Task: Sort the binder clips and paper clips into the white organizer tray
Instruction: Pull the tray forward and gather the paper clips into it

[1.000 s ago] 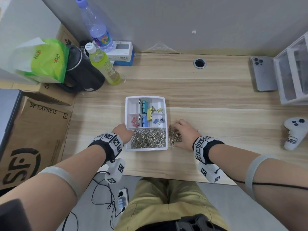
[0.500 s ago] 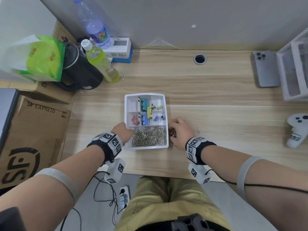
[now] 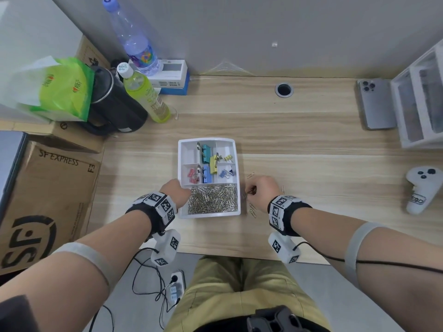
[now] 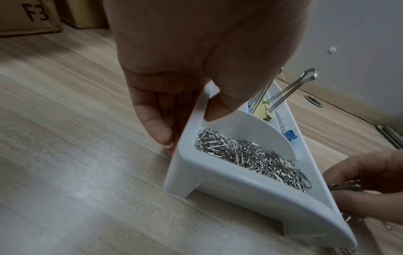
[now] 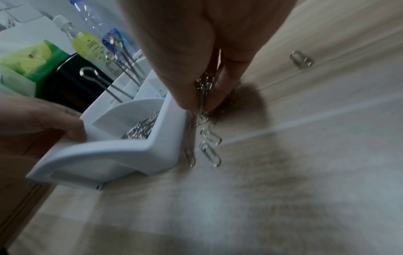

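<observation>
The white organizer tray [image 3: 233,143] sits mid-desk; its near compartment is full of silver paper clips [image 3: 212,198], and coloured binder clips [image 3: 206,153] fill the far compartments. My left hand [image 3: 177,189] grips the tray's left wall [image 4: 194,113], thumb inside and fingers outside. Just right of the tray, my right hand [image 3: 259,191] pinches a bunch of paper clips [image 5: 203,89] at the desk surface. A few loose paper clips [image 5: 210,150] lie beside the tray's right wall [image 5: 172,120], and one more paper clip [image 5: 301,59] lies farther off.
At the back left stand a black kettle [image 3: 115,104], a green bottle [image 3: 146,92], a clear water bottle [image 3: 134,37] and a green bag [image 3: 60,87]. A phone [image 3: 376,104] and white rack [image 3: 422,97] sit at the right, a white controller [image 3: 422,190] nearer. Cardboard boxes [image 3: 45,195] flank the left.
The loose heap right of the tray has shrunk to a few clips. My right hand has closed on a bunch of them beside the tray. The left hand keeps its hold.
</observation>
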`<action>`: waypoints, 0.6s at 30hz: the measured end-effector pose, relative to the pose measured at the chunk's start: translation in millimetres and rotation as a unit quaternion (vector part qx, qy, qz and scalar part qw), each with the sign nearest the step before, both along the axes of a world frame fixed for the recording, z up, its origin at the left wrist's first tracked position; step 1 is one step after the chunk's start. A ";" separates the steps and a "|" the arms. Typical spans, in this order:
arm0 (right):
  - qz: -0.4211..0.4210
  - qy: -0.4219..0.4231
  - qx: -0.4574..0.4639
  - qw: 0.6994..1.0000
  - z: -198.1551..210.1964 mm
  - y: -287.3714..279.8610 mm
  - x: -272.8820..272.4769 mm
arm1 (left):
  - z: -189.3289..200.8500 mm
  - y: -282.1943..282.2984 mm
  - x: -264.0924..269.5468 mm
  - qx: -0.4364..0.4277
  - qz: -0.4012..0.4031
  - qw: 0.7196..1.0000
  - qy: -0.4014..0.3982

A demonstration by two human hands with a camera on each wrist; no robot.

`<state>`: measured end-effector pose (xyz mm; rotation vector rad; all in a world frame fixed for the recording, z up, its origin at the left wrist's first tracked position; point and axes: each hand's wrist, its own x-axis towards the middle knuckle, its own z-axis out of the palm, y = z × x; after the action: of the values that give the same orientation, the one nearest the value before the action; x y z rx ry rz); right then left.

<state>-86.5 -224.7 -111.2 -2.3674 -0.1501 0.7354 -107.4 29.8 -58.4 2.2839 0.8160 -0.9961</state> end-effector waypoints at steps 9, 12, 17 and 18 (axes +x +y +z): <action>-0.010 0.025 0.068 0.997 38.2 16.9 11.6 | 8.0 -1.3 2.3 0.008 -0.005 1.000 0.016; 0.020 0.040 0.081 0.996 44.1 38.0 7.0 | 9.9 -2.4 4.0 0.014 -0.013 1.000 0.018; 0.078 0.078 0.089 0.990 37.4 48.2 -0.4 | 8.2 -2.4 5.9 0.009 -0.015 1.000 0.022; 0.077 0.073 0.085 0.991 37.7 45.7 0.2 | 7.4 -2.3 6.1 0.009 -0.015 1.000 0.022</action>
<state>-86.2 -179.0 -73.5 -2.1491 -0.3232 0.9287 -101.3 27.5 -51.0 2.3022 0.8141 -1.0597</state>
